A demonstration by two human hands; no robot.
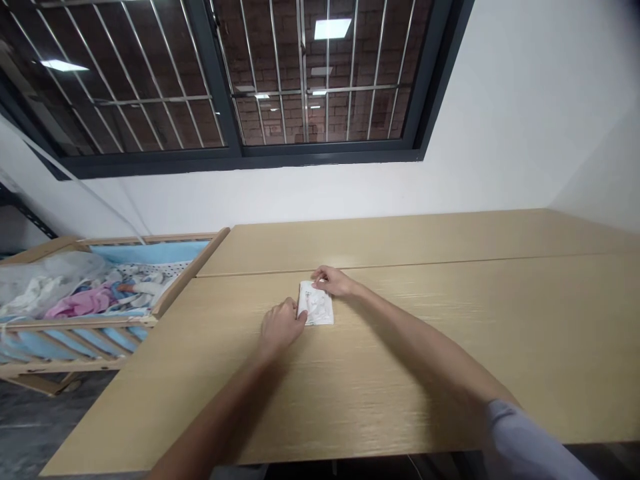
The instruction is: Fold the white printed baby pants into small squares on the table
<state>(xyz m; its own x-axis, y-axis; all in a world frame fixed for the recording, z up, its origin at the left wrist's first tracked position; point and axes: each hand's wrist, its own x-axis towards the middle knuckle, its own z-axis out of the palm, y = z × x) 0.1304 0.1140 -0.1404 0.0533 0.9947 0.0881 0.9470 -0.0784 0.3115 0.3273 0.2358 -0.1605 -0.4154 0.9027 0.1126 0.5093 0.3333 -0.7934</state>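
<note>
A small folded white cloth with a faint printed pattern (317, 307) lies flat on the light wooden table (450, 320). My left hand (280, 325) rests at the cloth's near left corner, fingers curled and pinching its edge. My right hand (334, 280) is at the cloth's far edge, fingers bent and pressing or pinching the top corner. Both forearms reach in from the lower edge of the view.
A wooden baby cot (95, 293) with blue lining and a heap of pink and white clothes stands against the table's left side. Behind the table are a white wall and a dark-framed barred window (240, 80).
</note>
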